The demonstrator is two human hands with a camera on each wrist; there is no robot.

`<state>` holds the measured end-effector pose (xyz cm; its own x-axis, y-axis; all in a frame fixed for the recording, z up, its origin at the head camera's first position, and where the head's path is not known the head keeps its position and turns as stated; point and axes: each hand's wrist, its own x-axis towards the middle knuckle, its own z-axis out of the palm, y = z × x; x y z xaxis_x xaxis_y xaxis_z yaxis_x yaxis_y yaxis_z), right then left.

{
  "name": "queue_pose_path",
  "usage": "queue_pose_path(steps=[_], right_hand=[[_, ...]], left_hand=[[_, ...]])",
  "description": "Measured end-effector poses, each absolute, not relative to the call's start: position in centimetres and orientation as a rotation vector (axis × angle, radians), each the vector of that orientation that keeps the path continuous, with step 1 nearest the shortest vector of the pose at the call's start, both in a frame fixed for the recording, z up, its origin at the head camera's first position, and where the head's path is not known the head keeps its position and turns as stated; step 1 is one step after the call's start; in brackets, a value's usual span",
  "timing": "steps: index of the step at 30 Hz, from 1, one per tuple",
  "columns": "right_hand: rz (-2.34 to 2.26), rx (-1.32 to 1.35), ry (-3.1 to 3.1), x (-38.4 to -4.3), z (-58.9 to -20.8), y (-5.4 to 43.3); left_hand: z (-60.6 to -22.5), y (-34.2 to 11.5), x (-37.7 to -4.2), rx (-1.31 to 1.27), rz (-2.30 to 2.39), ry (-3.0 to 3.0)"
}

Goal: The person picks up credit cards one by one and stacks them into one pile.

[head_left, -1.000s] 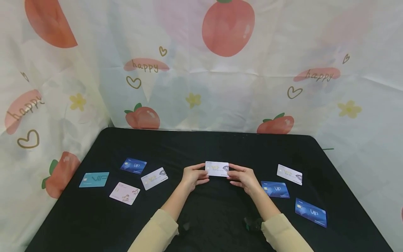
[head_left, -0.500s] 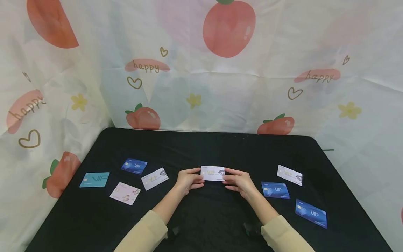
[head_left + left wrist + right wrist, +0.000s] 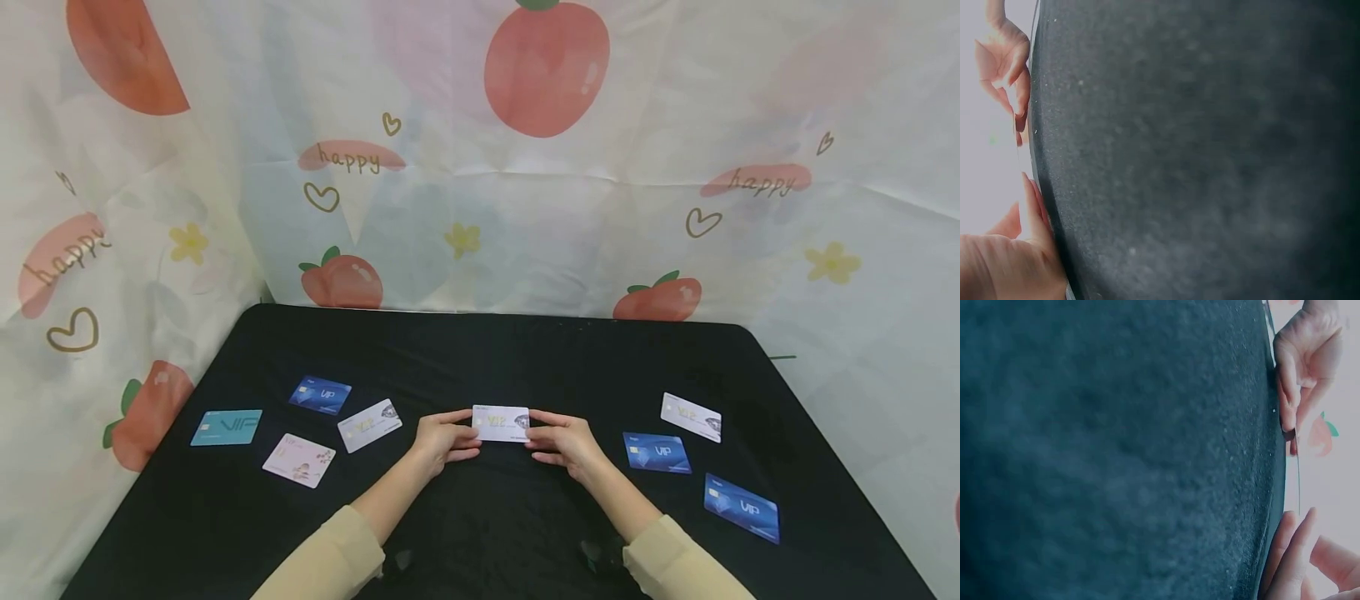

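A white VIP card with gold lettering and a dark emblem is held face up between both hands at the middle of the black table. My left hand pinches its left short edge, thumb and fingers at the corners. At the opposite short edge, my right hand pinches it the same way. The left wrist view shows the left hand low at the left. In the right wrist view the card appears edge-on as a thin line between the hands, close over the cloth.
To the left lie a teal card, a blue card, a pink card and a white card. On the right are another white card and two blue cards. A fruit-print curtain hangs behind the table.
Both hands have carried the white card a little to the left and nearer to me, keeping hold of its ends. The other cards have stayed put.
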<state>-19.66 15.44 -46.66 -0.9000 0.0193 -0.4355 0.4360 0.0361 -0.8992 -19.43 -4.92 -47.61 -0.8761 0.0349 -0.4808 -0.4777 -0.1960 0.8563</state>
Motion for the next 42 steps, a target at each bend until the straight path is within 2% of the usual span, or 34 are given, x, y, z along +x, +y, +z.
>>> queue_pose_path(steps=[42], right_hand=[[-1.867,0.431,2.023,-18.9,-46.6,15.2]], left_hand=[[-47.9,-5.2,-18.4,-0.447,2.057,1.874]])
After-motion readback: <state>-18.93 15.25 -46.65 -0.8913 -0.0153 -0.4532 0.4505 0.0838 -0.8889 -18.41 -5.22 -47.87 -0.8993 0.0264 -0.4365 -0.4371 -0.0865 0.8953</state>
